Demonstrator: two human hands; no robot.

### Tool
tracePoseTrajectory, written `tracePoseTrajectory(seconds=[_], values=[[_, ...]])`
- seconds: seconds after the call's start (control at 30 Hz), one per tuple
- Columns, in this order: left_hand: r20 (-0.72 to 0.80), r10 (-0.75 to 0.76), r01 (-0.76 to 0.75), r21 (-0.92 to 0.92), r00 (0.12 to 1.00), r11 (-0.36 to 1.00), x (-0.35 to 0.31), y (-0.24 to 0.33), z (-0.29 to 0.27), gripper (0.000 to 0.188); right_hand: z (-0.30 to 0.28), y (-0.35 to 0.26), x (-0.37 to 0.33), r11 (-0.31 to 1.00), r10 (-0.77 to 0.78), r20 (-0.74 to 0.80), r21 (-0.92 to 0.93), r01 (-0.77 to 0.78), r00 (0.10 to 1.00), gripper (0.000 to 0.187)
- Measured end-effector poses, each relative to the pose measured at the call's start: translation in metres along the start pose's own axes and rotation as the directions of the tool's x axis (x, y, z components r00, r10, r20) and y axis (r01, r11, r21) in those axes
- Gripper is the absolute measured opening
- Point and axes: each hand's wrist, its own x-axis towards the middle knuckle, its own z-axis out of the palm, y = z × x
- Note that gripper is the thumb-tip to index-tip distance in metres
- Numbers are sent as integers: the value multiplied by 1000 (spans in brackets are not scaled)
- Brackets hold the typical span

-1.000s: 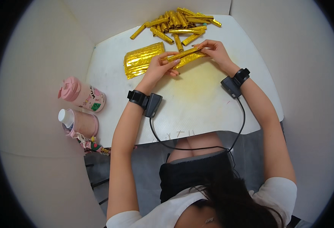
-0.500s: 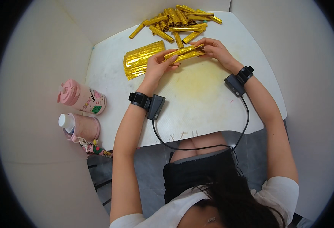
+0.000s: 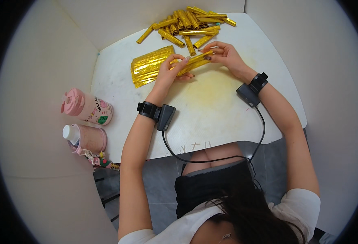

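Note:
A shiny gold foil piece (image 3: 195, 62), long and narrow, is stretched between my two hands over the far middle of the table. My left hand (image 3: 170, 70) pinches its left end between thumb and fingers. At the other end my right hand (image 3: 227, 56) grips it with thumb and fingertips. Close by my left hand lies a flat stack of pleated gold foil (image 3: 148, 67), partly covered by that hand. Beyond both hands is a heap of rolled gold foil tubes (image 3: 183, 20), with one gold tube (image 3: 190, 45) lying just past the held foil.
On the white table's (image 3: 211, 118) left edge stand a pink lidded cup (image 3: 87, 106) and a pink holder (image 3: 92, 139) with a white-capped bottle in it. A black cable (image 3: 187, 161) links the wrist devices and sags across the table's near edge. Pale walls enclose the table.
The held foil showed two separated long edges before; now it looks like one narrower band. My right hand has shifted slightly left, and its fingers sit differently on the foil.

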Motion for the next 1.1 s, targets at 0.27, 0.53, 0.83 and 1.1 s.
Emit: tracePoseTrajectory(seconds=[0.27, 0.53, 0.83, 1.1], values=[[91, 89, -117, 376, 992, 919, 5, -4, -22, 32, 20, -9, -1, 998, 28, 25, -49, -27, 999, 28], [153, 363, -361, 697, 919, 620, -7, 21, 5, 31, 29, -9, -2, 995, 102, -59, 19, -101, 993, 26], [86, 195, -209, 207, 977, 956, 1, -2, 3, 32, 36, -18, -1, 993, -52, -90, 104, 61, 995, 28], [178, 134, -169, 197, 975, 966, -1, 1, 4, 35, 31, -11, 1, 999, -7, -140, 33, 12, 990, 18]])
